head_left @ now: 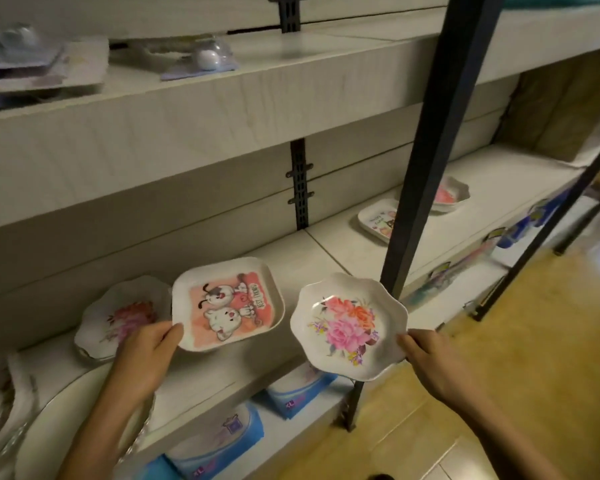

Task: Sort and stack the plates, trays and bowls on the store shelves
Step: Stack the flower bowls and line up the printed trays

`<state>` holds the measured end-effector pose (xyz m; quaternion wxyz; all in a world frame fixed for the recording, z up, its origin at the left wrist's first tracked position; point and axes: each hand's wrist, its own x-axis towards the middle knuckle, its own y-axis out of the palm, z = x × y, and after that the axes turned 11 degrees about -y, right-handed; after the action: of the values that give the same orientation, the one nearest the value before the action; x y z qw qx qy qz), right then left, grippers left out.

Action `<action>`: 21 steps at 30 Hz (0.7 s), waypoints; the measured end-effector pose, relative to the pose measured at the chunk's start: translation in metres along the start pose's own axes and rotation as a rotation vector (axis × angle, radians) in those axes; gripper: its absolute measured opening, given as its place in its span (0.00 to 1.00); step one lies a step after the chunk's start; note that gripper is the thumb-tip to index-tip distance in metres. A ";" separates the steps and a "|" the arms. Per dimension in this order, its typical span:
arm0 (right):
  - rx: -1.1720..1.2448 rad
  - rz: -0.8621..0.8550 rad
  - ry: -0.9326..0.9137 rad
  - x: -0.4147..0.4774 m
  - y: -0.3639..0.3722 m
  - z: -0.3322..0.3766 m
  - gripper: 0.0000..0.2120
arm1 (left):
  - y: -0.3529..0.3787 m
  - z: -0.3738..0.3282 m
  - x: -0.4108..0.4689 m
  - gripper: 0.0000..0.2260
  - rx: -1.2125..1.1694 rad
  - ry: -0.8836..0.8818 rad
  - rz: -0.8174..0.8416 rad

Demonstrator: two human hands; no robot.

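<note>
At the pale shelf (291, 251), the left hand (146, 355) pinches a square cartoon tray (227, 303); the right hand (433, 362) grips a scalloped floral plate (347, 327).

The left grip (142, 358) and the right grip (440, 365) are bare hands on slim, bare forearms, uncovered as far as visible.

One wide-angle view, worn on the head, looks forward and down from close in front of the shelves (326, 258), which slant from lower left to upper right. The left hand (142, 355) and right hand (437, 362) sit low in the frame, nearest the lens; floor (499, 393) fills the lower right.
</note>
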<state>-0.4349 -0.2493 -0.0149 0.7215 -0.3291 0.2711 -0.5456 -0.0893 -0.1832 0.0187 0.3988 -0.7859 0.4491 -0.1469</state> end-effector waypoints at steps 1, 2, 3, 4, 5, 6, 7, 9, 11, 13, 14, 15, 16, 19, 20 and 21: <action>-0.002 0.001 0.006 -0.006 -0.006 -0.004 0.19 | 0.000 -0.002 -0.008 0.16 -0.006 0.004 0.029; -0.003 0.003 0.012 -0.011 -0.012 -0.008 0.19 | 0.001 -0.005 -0.016 0.14 -0.011 0.004 0.061; -0.003 0.000 0.008 -0.016 -0.018 -0.012 0.19 | 0.002 -0.009 -0.024 0.14 -0.016 0.009 0.090; -0.002 -0.004 0.000 -0.020 -0.023 -0.016 0.19 | 0.004 -0.014 -0.032 0.13 -0.021 0.013 0.113; 0.002 -0.007 -0.012 -0.023 -0.028 -0.021 0.19 | 0.007 -0.018 -0.038 0.13 -0.028 0.019 0.124; 0.007 -0.007 -0.021 -0.025 -0.034 -0.026 0.19 | 0.011 -0.023 -0.044 0.13 -0.035 0.019 0.128; 0.009 -0.004 -0.024 -0.027 -0.039 -0.032 0.19 | 0.014 -0.028 -0.049 0.13 -0.032 0.020 0.130; 0.009 -0.005 -0.037 -0.028 -0.049 -0.046 0.19 | 0.024 -0.039 -0.059 0.13 -0.011 0.024 0.128; 0.011 -0.006 -0.054 -0.029 -0.062 -0.060 0.19 | 0.036 -0.052 -0.071 0.14 -0.002 0.023 0.126; 0.002 -0.004 -0.066 -0.029 -0.079 -0.077 0.18 | 0.050 -0.068 -0.086 0.13 -0.005 0.014 0.120; -0.001 -0.002 -0.068 -0.029 -0.089 -0.086 0.18 | 0.057 -0.078 -0.095 0.13 -0.009 0.011 0.111; -0.001 0.000 -0.072 -0.029 -0.100 -0.095 0.18 | 0.064 -0.088 -0.103 0.12 -0.014 0.011 0.101; 0.002 -0.002 -0.075 -0.030 -0.112 -0.105 0.18 | 0.072 -0.098 -0.112 0.12 -0.017 0.013 0.093; 0.017 -0.022 -0.085 -0.029 -0.143 -0.139 0.20 | 0.099 -0.128 -0.135 0.13 -0.041 -0.003 0.099; 0.015 -0.027 -0.082 -0.028 -0.152 -0.151 0.20 | 0.109 -0.139 -0.143 0.15 -0.049 -0.012 0.104; 0.009 -0.026 -0.079 -0.027 -0.162 -0.163 0.20 | 0.119 -0.149 -0.151 0.16 -0.053 -0.021 0.103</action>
<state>-0.6626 -0.2826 0.0069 0.7259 -0.3507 0.2356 -0.5427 -0.3311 -0.1663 0.0427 0.3896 -0.7736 0.4883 -0.1063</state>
